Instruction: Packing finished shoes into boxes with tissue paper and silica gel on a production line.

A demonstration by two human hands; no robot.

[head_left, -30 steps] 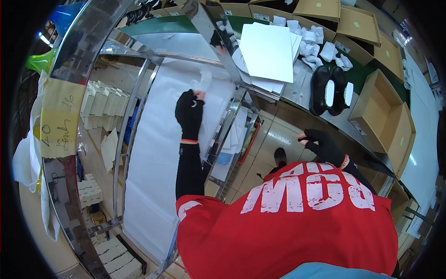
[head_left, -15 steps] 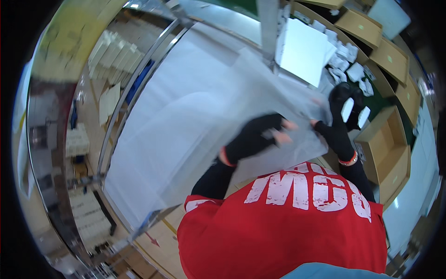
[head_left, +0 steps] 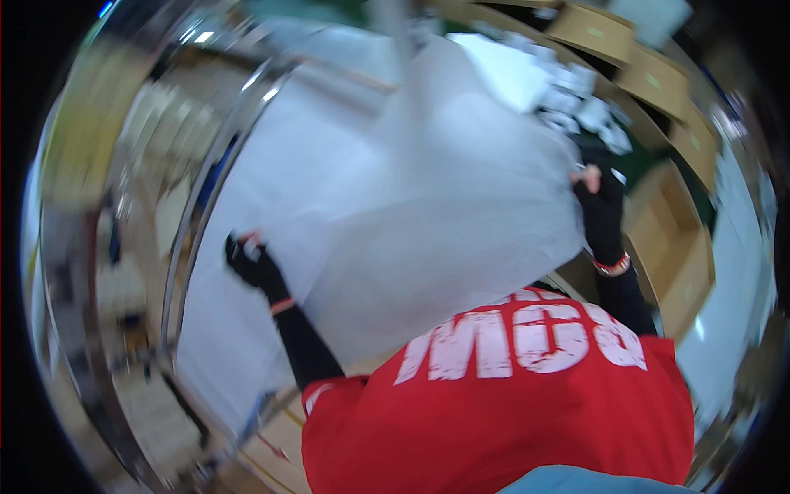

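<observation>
A thin translucent packing sheet (head_left: 461,239) spreads in front of me, rumpled and lifted toward its far side. At its right edge my right hand (head_left: 602,206), in a black fingerless glove, is closed on the sheet. Well to the left, my left hand (head_left: 257,265), gloved the same way, is over a smooth white sheet surface (head_left: 247,329). Its fingers are curled together; blur hides what they pinch, if anything.
A metal rail (head_left: 197,206) runs along the left of the white surface, and a blurred upright post (head_left: 399,58) stands beyond it. Open cardboard boxes (head_left: 671,239) line the right side. White wrapped pieces (head_left: 576,90) and a white panel (head_left: 502,70) lie at far right.
My left hand has swung far left, away from my right hand. The translucent sheet now lies broader between them, its far part raised. My right hand stays near the sheet's right edge.
</observation>
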